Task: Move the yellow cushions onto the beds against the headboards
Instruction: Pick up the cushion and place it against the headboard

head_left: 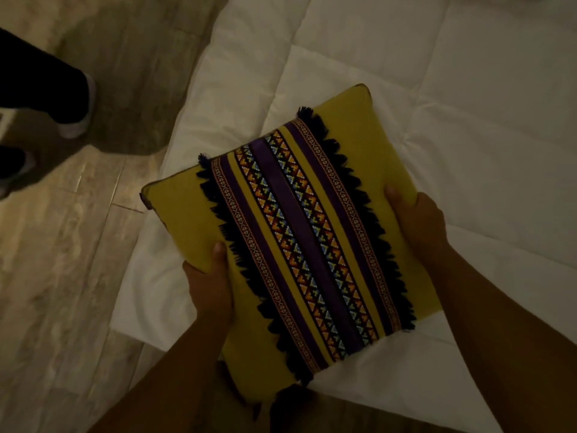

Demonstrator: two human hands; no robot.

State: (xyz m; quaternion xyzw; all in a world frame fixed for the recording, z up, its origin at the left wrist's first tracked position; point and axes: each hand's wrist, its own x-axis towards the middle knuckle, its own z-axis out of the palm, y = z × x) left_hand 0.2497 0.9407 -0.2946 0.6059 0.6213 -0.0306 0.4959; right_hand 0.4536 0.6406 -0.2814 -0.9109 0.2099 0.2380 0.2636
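A square yellow cushion [187, 214] with a purple patterned band and dark fringe down its middle is held flat between both hands above a white bed [468, 120]. My left hand [210, 282] grips its left edge, thumb on top. My right hand [418, 220] grips the right edge, thumb on top. The fingers of both hands are hidden under the cushion. No headboard is in view.
The bed's white quilted duvet fills the right and upper part of the view, its corner at the lower middle. Wood-look floor [62, 276] lies to the left. Another person's dark-trousered legs and light shoes [75, 120] stand at the far left.
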